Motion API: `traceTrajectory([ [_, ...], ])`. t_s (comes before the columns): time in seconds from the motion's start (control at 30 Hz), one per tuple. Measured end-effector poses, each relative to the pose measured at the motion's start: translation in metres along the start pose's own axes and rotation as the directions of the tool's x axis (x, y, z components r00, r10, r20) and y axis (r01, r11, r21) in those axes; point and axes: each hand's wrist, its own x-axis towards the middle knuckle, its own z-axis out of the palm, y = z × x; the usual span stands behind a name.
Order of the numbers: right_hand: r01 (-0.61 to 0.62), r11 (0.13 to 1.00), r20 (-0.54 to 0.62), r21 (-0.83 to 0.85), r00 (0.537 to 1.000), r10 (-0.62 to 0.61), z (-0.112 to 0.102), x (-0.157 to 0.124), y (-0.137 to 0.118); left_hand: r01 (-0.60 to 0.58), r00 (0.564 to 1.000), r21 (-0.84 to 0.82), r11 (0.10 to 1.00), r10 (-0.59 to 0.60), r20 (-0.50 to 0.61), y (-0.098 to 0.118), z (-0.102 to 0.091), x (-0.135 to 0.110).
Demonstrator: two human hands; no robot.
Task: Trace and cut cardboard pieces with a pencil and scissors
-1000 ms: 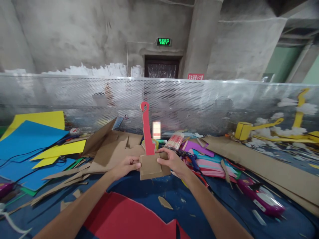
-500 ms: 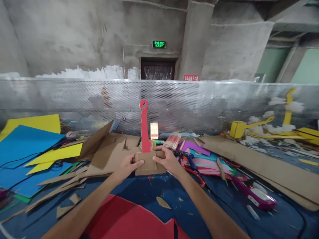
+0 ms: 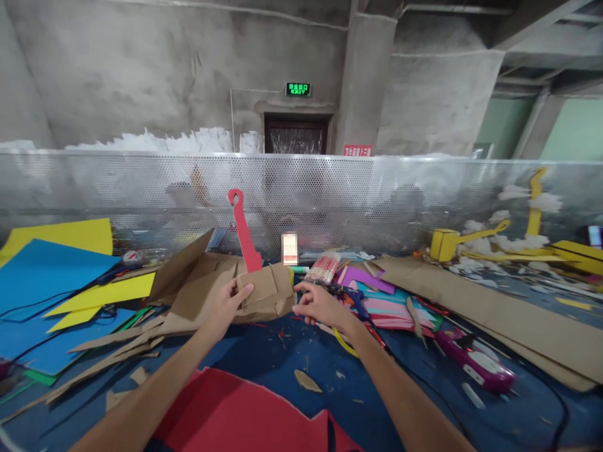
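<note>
My left hand grips a small brown cardboard box by its left side, thumb on its front face. A tall red foam cutout with a looped top stands out of the box and leans left. My right hand hovers just right of the box, fingers loosely curled, apart from it and holding nothing. Both hands are above the blue table surface, in front of a pile of cut cardboard pieces.
Blue and yellow sheets lie at the left, a red sheet near me. Pink and purple foam scraps, a purple glue gun and a long cardboard strip lie right. A perforated metal screen closes the table's far side.
My right hand let go of the cardboard box and drew back to the right. The left hand shifted the box left and tilted it, so the red cutout now leans left.
</note>
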Motion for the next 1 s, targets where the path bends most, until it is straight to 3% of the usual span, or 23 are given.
traceTrajectory([
  [0.13, -0.040, 0.975, 0.018, -0.218, 0.999, 0.045, -0.003, -0.005, -0.008, -0.014, 1.000, -0.011, 1.000, 0.014, -0.025, 0.000, -0.004, 0.002],
  [0.27, 0.109, 0.919, -0.142, -0.379, 0.974, -0.174, -0.006, -0.002, -0.009, -0.024, 0.999, -0.033, 0.999, 0.024, -0.025, 0.000, -0.004, 0.002],
  [0.37, 0.132, 0.952, -0.212, -0.276, 0.958, -0.194, -0.006, 0.002, -0.005, 0.027, 0.996, 0.016, 1.000, -0.028, 0.089, 0.001, 0.000, -0.002],
  [0.5, 0.150, 0.988, -0.141, 0.034, 0.980, -0.144, 0.002, 0.004, -0.006, 0.033, 0.973, 0.095, 0.995, -0.053, 0.223, 0.005, 0.011, -0.010],
  [0.57, 0.134, 0.985, -0.117, 0.110, 0.986, -0.121, 0.006, 0.003, -0.008, 0.030, 0.956, 0.092, 0.995, -0.055, 0.289, 0.006, 0.016, -0.013],
  [0.77, 0.054, 0.986, -0.042, 0.160, 0.998, -0.048, 0.011, 0.000, -0.011, 0.026, 0.904, 0.105, 0.994, -0.068, 0.421, 0.005, 0.014, -0.011],
  [1.0, 0.106, 0.988, -0.127, 0.116, 0.988, -0.092, 0.008, 0.003, -0.010, 0.103, 0.893, 0.054, 0.993, -0.117, 0.434, 0.005, 0.006, -0.006],
])
